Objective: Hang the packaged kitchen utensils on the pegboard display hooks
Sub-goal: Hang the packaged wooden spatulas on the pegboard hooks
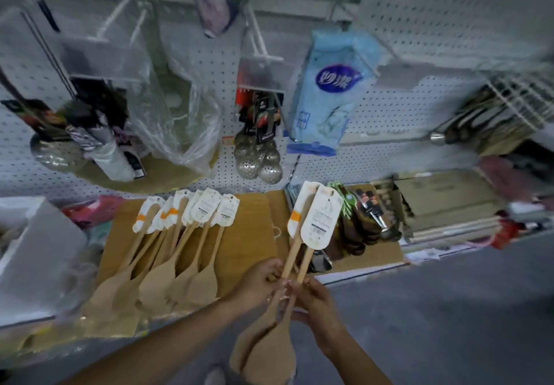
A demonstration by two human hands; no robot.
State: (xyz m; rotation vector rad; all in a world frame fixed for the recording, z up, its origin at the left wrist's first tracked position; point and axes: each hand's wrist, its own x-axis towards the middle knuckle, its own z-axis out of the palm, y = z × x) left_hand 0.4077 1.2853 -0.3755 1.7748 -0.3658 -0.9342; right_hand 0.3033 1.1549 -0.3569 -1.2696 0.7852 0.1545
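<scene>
Two wooden spatulas [299,252] with white card tags [322,219] on their handle ends are held together in front of me, blades down near my body. My left hand [260,282] grips their handles from the left, and my right hand [311,297] grips them from the right, just below. Several more tagged wooden spatulas [177,261] lie fanned out on a brown board [248,234] on the shelf. The white pegboard [389,108] rises behind, with bare white hooks [257,33] near the top.
Metal skimmers [259,156] hang at the pegboard's centre, beside a blue packet [326,90] and clear plastic bags [180,114]. Dark utensils [359,219] and cardboard boxes [443,201] lie on the shelf to the right, a white box [33,249] to the left. Grey floor [449,309] lies below.
</scene>
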